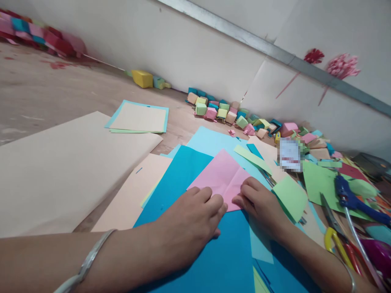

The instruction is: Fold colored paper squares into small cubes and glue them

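Working on pink paper point(224, 171) at centre, over a blue sheet point(222, 252). Bearing on its near edge with the left hand point(191, 221), fingers curled; gripping or only pressing, cannot tell. Pinching by the right corner with the right hand point(259, 203), close to the left but apart from it. Probably folding, judging by the crease point(232, 179). Best to line up edges first, pin firmly on the left, then smooth outward along the fold, without hurrying.
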`<state>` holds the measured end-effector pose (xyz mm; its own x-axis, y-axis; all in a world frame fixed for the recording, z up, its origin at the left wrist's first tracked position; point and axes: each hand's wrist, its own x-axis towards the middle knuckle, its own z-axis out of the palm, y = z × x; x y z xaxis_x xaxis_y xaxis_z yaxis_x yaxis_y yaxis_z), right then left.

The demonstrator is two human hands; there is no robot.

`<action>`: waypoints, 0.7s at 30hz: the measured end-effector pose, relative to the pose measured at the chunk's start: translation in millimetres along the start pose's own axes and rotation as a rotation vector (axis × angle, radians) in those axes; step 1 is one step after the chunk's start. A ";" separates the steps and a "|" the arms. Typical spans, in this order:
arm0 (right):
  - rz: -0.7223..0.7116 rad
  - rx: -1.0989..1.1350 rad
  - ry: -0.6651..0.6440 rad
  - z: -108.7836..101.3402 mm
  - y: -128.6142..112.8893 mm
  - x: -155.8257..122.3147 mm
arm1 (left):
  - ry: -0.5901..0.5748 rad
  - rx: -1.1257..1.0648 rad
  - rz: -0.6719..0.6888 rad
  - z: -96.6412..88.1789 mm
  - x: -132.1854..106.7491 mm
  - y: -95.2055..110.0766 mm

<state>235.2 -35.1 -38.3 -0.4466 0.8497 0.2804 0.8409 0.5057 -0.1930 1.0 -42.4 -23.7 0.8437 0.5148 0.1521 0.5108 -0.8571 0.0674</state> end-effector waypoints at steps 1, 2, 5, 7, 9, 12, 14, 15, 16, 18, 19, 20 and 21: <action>-0.001 -0.002 0.002 -0.1 -0.1 0.1 | -0.004 0.008 0.011 0.7 -0.4 0.1; -0.003 0.000 0.002 -0.2 -0.2 0.2 | -0.006 0.019 0.028 1.7 -1.0 0.3; -0.002 0.022 0.003 -0.1 0.6 -0.1 | -0.005 0.058 0.080 5.1 -3.5 1.5; -0.003 0.043 0.010 0.7 1.8 -0.5 | -0.007 0.063 0.098 6.6 -4.9 2.4; 0.010 0.065 0.028 1.9 2.8 -0.8 | -0.014 0.039 0.079 6.7 -5.4 3.0; 0.055 0.076 0.045 2.9 2.0 -0.9 | -0.025 0.014 0.061 4.8 -4.5 3.3; 0.067 0.047 0.037 2.7 -0.1 -0.6 | -0.032 0.024 0.066 2.6 -3.1 3.1; 0.064 0.026 0.031 2.2 -1.3 -0.3 | -0.036 0.029 0.070 1.4 -2.4 3.0; 0.059 0.006 0.024 1.6 -2.3 0.1 | -0.040 0.032 0.069 0.0 -1.8 2.8; 0.047 -0.019 0.014 0.1 -3.4 1.0 | -0.052 0.029 0.061 -2.7 -1.0 2.4; 0.039 -0.018 0.006 -0.9 -3.3 1.6 | -0.060 0.022 0.055 -3.9 -0.8 2.4; 0.032 -0.008 -0.004 -2.2 -2.8 2.1 | -0.070 0.013 0.044 -5.0 -0.6 2.3; 0.025 0.011 -0.019 -3.6 -1.8 2.7 | -0.078 0.005 0.036 -5.9 -0.5 2.3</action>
<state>233.5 -34.2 -33.8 -0.4309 0.8649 0.2574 0.8485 0.4854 -0.2106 0.8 -44.8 -17.9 0.8719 0.4837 0.0769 0.4803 -0.8751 0.0583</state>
